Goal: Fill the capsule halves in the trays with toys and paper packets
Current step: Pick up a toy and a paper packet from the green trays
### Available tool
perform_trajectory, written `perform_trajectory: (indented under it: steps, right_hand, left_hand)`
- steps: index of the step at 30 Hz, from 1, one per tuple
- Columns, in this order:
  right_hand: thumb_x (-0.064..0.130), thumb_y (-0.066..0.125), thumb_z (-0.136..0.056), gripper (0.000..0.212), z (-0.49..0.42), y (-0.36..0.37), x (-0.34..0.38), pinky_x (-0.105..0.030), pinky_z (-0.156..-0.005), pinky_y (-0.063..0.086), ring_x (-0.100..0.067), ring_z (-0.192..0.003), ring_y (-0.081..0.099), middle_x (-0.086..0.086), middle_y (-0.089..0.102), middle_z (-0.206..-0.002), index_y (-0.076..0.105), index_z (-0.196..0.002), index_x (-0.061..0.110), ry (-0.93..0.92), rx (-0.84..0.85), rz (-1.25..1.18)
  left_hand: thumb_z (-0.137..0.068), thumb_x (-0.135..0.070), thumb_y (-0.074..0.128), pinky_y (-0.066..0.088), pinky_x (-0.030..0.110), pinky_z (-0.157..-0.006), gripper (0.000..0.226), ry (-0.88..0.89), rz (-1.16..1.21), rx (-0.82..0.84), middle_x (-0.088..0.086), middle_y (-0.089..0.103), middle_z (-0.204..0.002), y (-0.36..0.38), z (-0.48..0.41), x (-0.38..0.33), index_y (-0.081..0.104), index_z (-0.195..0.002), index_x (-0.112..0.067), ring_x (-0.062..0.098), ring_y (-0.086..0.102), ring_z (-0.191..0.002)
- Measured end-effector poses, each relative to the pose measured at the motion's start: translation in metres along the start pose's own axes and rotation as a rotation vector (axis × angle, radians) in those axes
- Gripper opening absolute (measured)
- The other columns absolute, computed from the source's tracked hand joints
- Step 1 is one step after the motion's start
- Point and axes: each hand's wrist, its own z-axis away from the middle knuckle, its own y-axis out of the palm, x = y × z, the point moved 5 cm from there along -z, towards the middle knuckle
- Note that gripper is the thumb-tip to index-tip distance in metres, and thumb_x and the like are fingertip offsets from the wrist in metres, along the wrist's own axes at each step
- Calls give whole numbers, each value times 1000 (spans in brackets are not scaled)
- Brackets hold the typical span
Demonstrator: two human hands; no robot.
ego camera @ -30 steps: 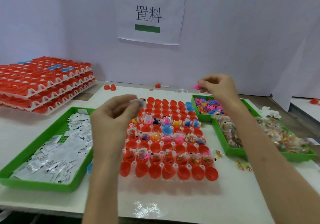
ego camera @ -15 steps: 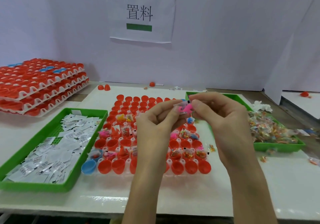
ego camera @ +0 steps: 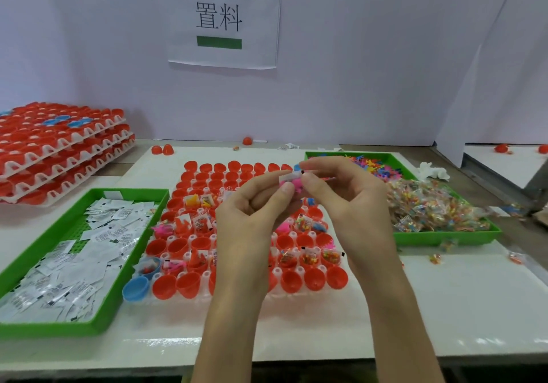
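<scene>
Pink toy (ego camera: 294, 183), pinched in right hand (ego camera: 347, 201), meets paper packet (ego camera: 286, 176) pinched in left hand (ego camera: 252, 213), above the capsule tray (ego camera: 204, 277) centre. Packet's long axis runs 9 to 3 o'clock; toy's heading unclear.

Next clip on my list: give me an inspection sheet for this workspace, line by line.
Surface: white table.
Job's things: capsule tray, middle rows partly filled, front row empty; green tray of paper packets left; green tray of toys and clear bags right.
Clutter: loose red capsule halves at the back; stray bags beside the right tray.
Hands: left hand and right hand together pinch a pink toy and paper packet above the capsule tray.
Cables: nothing seen.
Surroundings: stacked capsule trays left; paper sign on wall.
</scene>
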Motion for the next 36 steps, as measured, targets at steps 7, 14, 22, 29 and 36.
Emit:
perform_trajectory:
  steps: [7, 14, 22, 29, 36]
  right_hand:
    - [15, 72, -88, 18, -14, -65, -42, -15, -68, 51, 2, -76, 65, 16, 74, -84, 75, -87, 32, 97, -240, 305]
    - [29, 75, -86, 40, -4, -110, -103, -46, -103, 36, -27, -118, 54, -2, 60, -132, 67, -125, 32, 427, -295, 808]
    - [34, 71, -88, 18, -3, -105, -108, -38, -93, 27, -29, -117, 50, 3, 66, -112, 72, -106, 37, 441, -277, 908]
    - [30, 70, -90, 15, -1, -106, -107, -33, -82, 21, -24, -104, 57, 18, 61, -78, 69, -76, 37, 409, -349, 847]
    - [35, 74, -86, 5, -2, -106, -107, -33, -83, 20, -23, -107, 55, 19, 57, -78, 74, -91, 36, 391, -304, 868]
  left_hand:
    - [-73, -23, 72, 59, 19, -70, 25, 30, 38, -87, 5, 79, -90, -14, 0, -6, 77, -97, -17, 18, 77, -83]
    - [-72, -26, 73, 58, 19, -70, 24, 19, -32, -101, 3, 79, -87, -16, 0, -6, 77, -95, -20, 16, 77, -81]
    - [-71, -28, 73, 58, 18, -67, 26, -2, -110, -44, 2, 79, -86, -11, 0, -6, 77, -95, -19, 16, 76, -80]
    - [-70, -27, 74, 58, 19, -67, 24, -14, -105, -42, 5, 79, -85, -9, 1, -5, 78, -92, -20, 18, 76, -80]
    - [-69, -28, 74, 57, 18, -66, 22, -12, -117, -45, 3, 79, -83, -8, 1, -5, 78, -90, -22, 15, 76, -77]
